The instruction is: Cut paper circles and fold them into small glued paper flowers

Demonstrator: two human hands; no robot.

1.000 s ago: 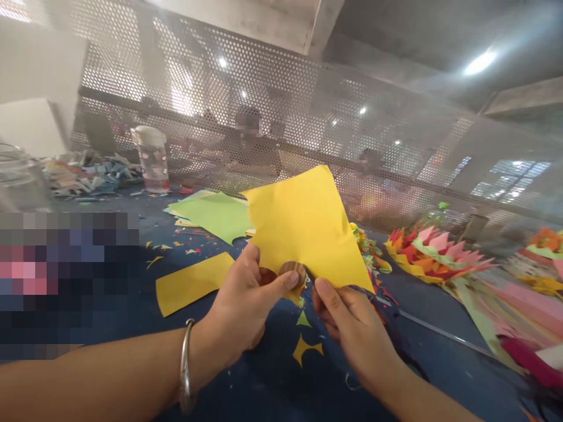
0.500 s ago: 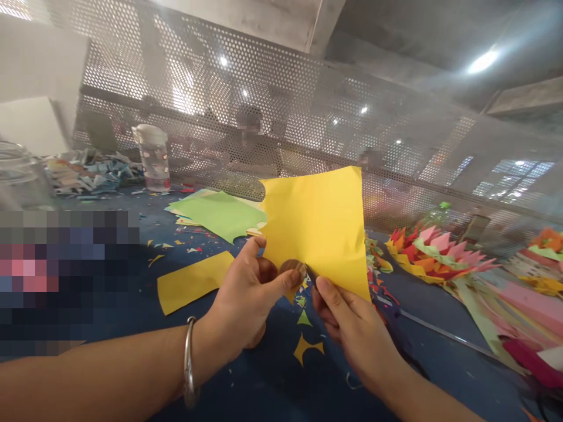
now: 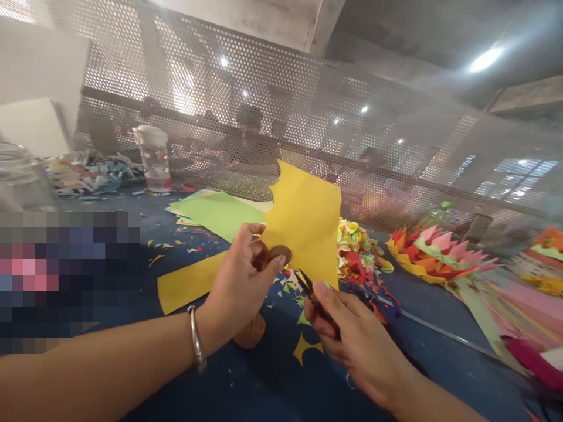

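Observation:
My left hand [image 3: 240, 281] pinches a yellow paper sheet [image 3: 308, 220] upright over the blue table, together with a small brown round piece [image 3: 278, 254] held against its lower left corner. A metal bangle circles that wrist. My right hand [image 3: 347, 334] is closed on small scissors [image 3: 310, 289], whose dark blades point up at the sheet's bottom edge. The sheet's upper left edge is notched.
A yellow strip [image 3: 189, 282] and green sheets [image 3: 217, 214] lie behind my hands. Coloured scraps [image 3: 308, 346] litter the blue table [image 3: 272, 381]. Folded paper flowers [image 3: 433, 249] sit right, a clear bottle [image 3: 153, 158] far left. People sit behind a perforated metal screen [image 3: 308, 117].
The yellow sheet has turned and shifted left and up with my left hand. My right hand has let go of its edge, dropped lower, and the scissor blades now show below it.

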